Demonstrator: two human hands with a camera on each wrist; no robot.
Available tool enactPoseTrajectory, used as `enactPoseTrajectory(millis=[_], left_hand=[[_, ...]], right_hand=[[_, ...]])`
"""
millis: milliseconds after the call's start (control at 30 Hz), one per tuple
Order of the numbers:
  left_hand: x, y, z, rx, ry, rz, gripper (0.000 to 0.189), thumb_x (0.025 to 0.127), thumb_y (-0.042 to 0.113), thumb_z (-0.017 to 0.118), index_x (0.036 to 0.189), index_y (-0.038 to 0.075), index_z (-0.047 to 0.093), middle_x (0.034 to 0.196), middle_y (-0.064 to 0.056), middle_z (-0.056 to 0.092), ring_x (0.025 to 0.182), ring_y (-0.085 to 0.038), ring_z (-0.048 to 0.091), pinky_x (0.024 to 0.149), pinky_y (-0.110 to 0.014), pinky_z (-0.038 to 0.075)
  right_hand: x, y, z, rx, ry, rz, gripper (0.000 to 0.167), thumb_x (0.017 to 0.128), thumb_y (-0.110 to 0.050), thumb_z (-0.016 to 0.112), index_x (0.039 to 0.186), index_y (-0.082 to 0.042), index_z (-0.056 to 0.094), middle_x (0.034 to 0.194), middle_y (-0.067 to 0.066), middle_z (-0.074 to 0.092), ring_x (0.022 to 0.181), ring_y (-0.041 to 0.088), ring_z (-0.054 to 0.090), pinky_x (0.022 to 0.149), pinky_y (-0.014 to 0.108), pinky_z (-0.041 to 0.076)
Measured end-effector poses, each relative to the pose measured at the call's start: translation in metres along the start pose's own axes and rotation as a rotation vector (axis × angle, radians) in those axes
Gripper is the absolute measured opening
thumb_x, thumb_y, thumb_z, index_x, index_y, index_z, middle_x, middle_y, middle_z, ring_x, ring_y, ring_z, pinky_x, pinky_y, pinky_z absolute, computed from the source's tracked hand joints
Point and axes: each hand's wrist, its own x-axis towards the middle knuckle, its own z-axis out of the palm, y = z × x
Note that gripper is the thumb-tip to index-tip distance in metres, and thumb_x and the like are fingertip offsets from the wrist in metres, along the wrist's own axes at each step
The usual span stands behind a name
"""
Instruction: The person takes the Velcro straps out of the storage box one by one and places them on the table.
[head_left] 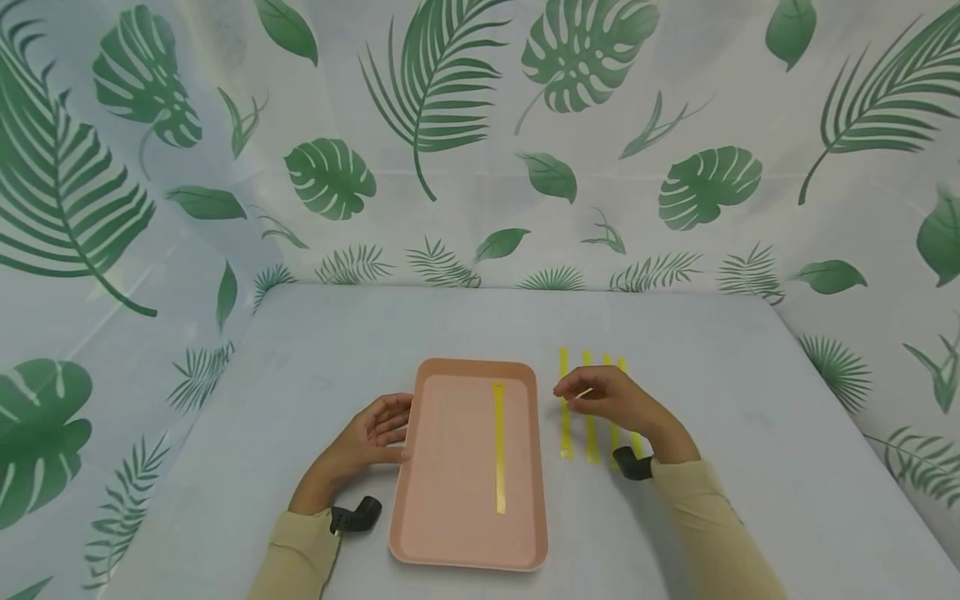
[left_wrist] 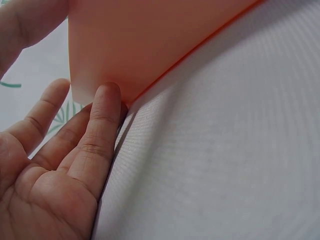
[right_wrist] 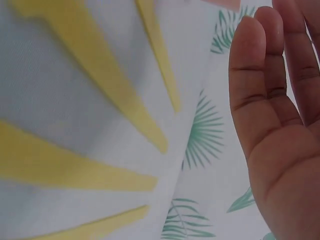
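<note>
A shallow pink tray (head_left: 453,475) lies lengthwise on the table, with one thin yellow strip (head_left: 500,450) flat inside, right of its middle. My left hand (head_left: 375,433) is at the tray's left side, its fingers loosely bent. In the left wrist view its fingertips rest right at the tray's outer wall (left_wrist: 145,45), low near the tabletop. My right hand (head_left: 615,396) hovers over several yellow strips (head_left: 566,437) laid side by side just right of the tray. It holds nothing, and its fingers are relaxed. The right wrist view shows these strips (right_wrist: 80,172) fanned out beside the hand.
A pale cloth covers the table (head_left: 315,358). Behind it and at both sides hangs a white curtain (head_left: 465,192) printed with green leaves. Each wrist wears a black device (head_left: 356,515), close over the tabletop.
</note>
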Motion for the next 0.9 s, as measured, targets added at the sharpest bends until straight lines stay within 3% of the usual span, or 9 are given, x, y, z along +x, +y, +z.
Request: enactPoseTrajectory(millis=[67, 267, 600, 900], left_hand=[[0.0, 0.0, 0.0, -0.002, 0.004, -0.001, 0.086, 0.09, -0.002, 0.083, 0.156, -0.02, 0.031, 0.159, -0.044, 0.035, 0.135, -0.012, 0.059, 0.112, -0.028, 0.054], [-0.001, 0.002, 0.0, -0.015, 0.012, -0.006, 0.088, 0.089, -0.001, 0.085, 0.156, -0.019, 0.031, 0.159, -0.044, 0.035, 0.135, -0.014, 0.059, 0.112, -0.028, 0.054], [0.0, 0.004, 0.002, -0.004, 0.018, -0.032, 0.086, 0.088, -0.005, 0.082, 0.157, -0.017, 0.032, 0.161, -0.042, 0.035, 0.138, -0.018, 0.058, 0.112, -0.029, 0.054], [0.001, 0.003, 0.001, 0.006, 0.025, -0.014, 0.086, 0.088, -0.004, 0.084, 0.156, -0.019, 0.033, 0.16, -0.043, 0.036, 0.148, -0.049, 0.046, 0.111, -0.03, 0.055]], right_hand=[[0.003, -0.001, 0.003, 0.01, -0.017, -0.008, 0.017, 0.1, 0.009, 0.068, 0.117, 0.015, 0.07, 0.114, 0.033, 0.069, 0.106, 0.023, 0.071, 0.09, 0.024, 0.061], [0.014, -0.003, 0.012, 0.049, -0.037, -0.032, 0.017, 0.098, 0.013, 0.068, 0.115, 0.013, 0.072, 0.111, 0.031, 0.071, 0.101, 0.015, 0.07, 0.087, 0.023, 0.061], [0.027, -0.005, 0.024, 0.029, -0.087, -0.022, 0.021, 0.097, 0.011, 0.072, 0.118, 0.011, 0.073, 0.116, 0.029, 0.074, 0.109, 0.01, 0.072, 0.096, 0.024, 0.06], [0.038, -0.007, 0.036, 0.052, -0.133, -0.056, 0.023, 0.095, 0.016, 0.071, 0.117, 0.014, 0.072, 0.116, 0.03, 0.073, 0.108, 0.034, 0.073, 0.097, 0.028, 0.062]])
